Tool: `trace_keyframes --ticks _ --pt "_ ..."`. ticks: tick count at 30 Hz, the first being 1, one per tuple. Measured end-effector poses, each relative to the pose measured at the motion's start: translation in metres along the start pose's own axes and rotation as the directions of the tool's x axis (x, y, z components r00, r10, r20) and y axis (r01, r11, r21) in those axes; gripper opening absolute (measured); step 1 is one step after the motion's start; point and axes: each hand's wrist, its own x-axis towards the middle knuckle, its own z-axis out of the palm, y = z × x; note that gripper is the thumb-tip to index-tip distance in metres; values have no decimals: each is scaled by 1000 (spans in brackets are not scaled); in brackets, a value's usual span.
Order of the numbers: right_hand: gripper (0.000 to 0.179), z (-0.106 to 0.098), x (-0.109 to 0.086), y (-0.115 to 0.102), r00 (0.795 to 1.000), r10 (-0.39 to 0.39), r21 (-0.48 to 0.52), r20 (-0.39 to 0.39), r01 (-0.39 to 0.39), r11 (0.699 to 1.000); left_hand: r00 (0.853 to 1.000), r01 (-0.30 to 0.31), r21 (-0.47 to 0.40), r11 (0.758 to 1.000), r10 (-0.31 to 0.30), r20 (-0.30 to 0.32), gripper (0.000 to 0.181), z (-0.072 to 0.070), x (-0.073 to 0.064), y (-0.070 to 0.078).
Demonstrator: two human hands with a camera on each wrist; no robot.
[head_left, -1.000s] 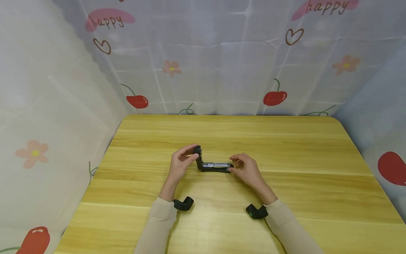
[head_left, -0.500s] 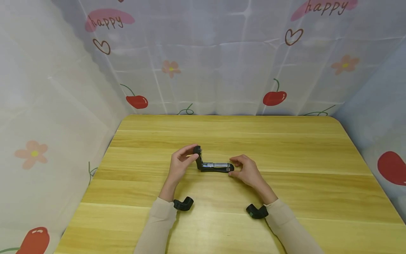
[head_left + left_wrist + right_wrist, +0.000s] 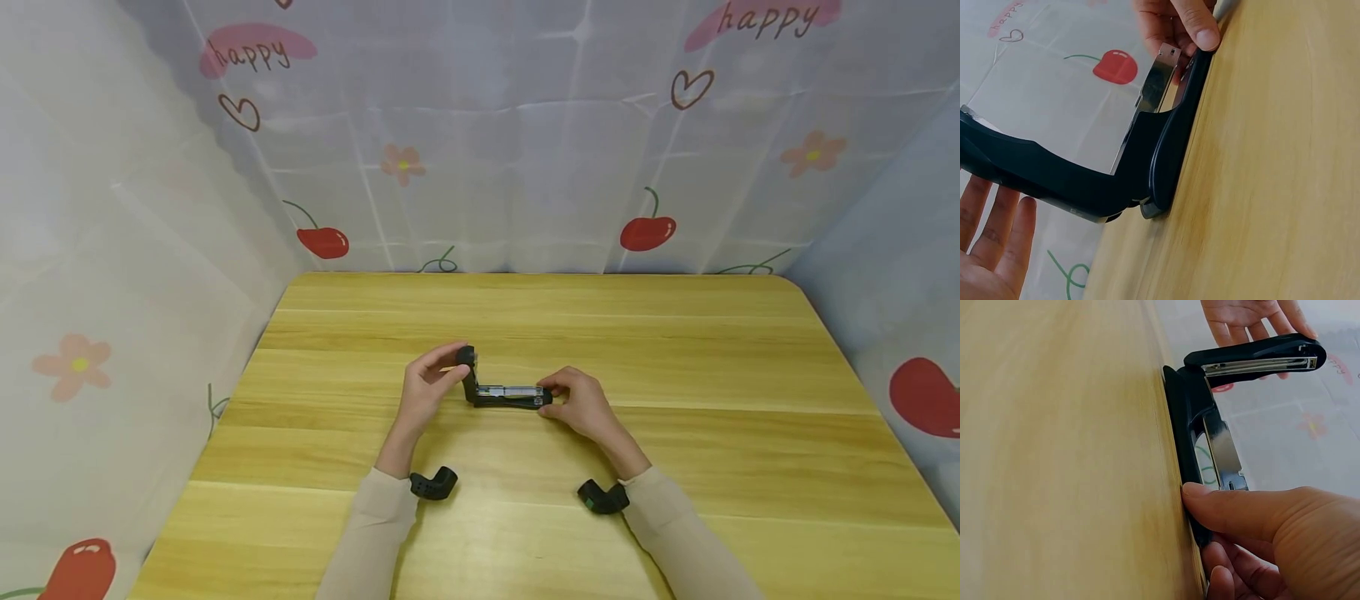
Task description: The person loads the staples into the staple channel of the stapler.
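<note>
A black stapler (image 3: 510,402) stands on the table with its top cover swung up, making an L shape in the head view. My left hand (image 3: 426,387) holds the raised cover near its tip, thumb on one side and fingers on the other. At the opposite end, my right hand (image 3: 585,404) pinches the front of the base between thumb and fingers. The right wrist view shows the right thumb (image 3: 1229,503) against the base edge. Above the base, the silver staple channel (image 3: 1222,447) is exposed, with a gap between them. Whether staples lie inside is unclear.
The wooden table (image 3: 495,533) reaches back to a patterned curtain (image 3: 510,167), which also hangs along both sides. A black wrist camera (image 3: 435,483) sits on the left wrist, and another black camera (image 3: 603,497) on the right.
My right fingers first touched the channel's front end, drew back slightly to the right, and now close on the base's front. The left hand and the raised cover stay almost still.
</note>
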Motion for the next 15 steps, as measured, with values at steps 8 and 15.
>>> trace_keyframes --ticks 8,15 --pt "33 -2 0 -1 1000 -16 18 1 16 1000 1000 -19 -3 1000 19 9 37 11 0 -2" --pt "33 -1 0 1 1000 -15 21 -1 15 1000 999 -37 90 995 34 30 35 29 1 -6"
